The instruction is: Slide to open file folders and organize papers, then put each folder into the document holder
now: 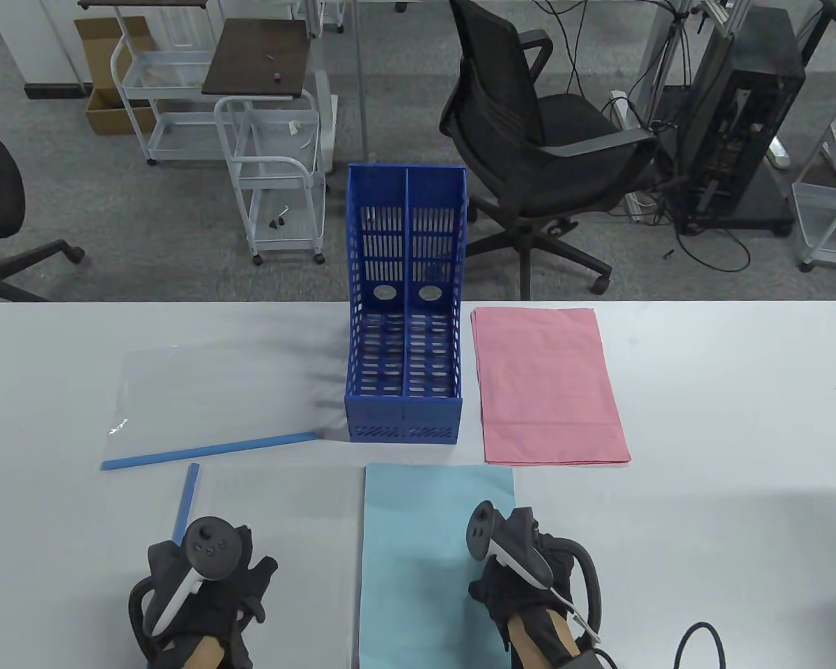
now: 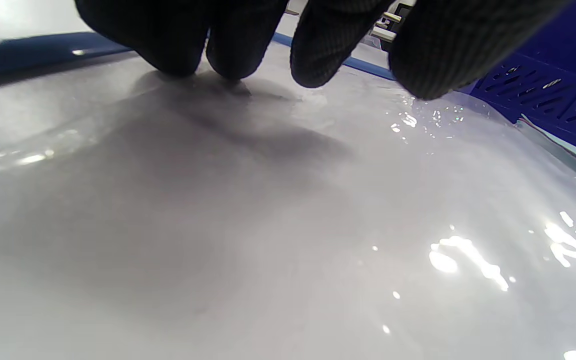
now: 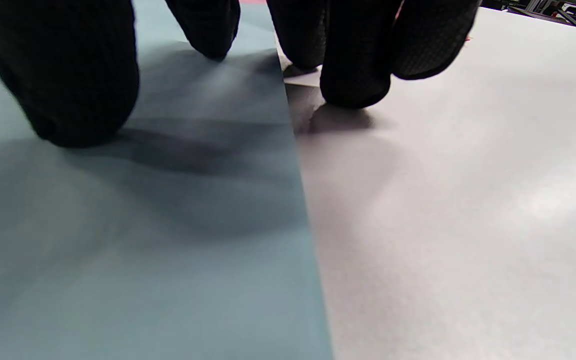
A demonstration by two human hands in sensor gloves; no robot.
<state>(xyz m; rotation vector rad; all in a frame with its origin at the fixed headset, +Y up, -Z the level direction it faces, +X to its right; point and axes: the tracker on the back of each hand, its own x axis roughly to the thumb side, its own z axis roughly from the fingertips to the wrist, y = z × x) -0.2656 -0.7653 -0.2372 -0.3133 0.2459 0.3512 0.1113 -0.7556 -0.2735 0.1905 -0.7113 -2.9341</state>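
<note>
A clear plastic folder (image 1: 279, 516) lies at the front left, its blue slide bar (image 1: 186, 502) along its left side. My left hand (image 1: 212, 592) rests on it; the left wrist view shows the fingertips (image 2: 228, 55) touching the glossy sheet (image 2: 268, 210). A light blue paper stack (image 1: 435, 557) lies beside the folder. My right hand (image 1: 522, 578) sits over its right edge: the thumb (image 3: 68, 100) is on the paper (image 3: 143, 250) and other fingertips (image 3: 353, 75) touch the table just past the edge. The blue document holder (image 1: 404, 348) stands empty mid-table.
A second clear folder (image 1: 216, 397) lies at the left with its blue slide bar (image 1: 209, 449) along its near edge. A pink paper stack (image 1: 550, 387) lies right of the holder. An office chair (image 1: 529, 139) and carts stand beyond the table's far edge.
</note>
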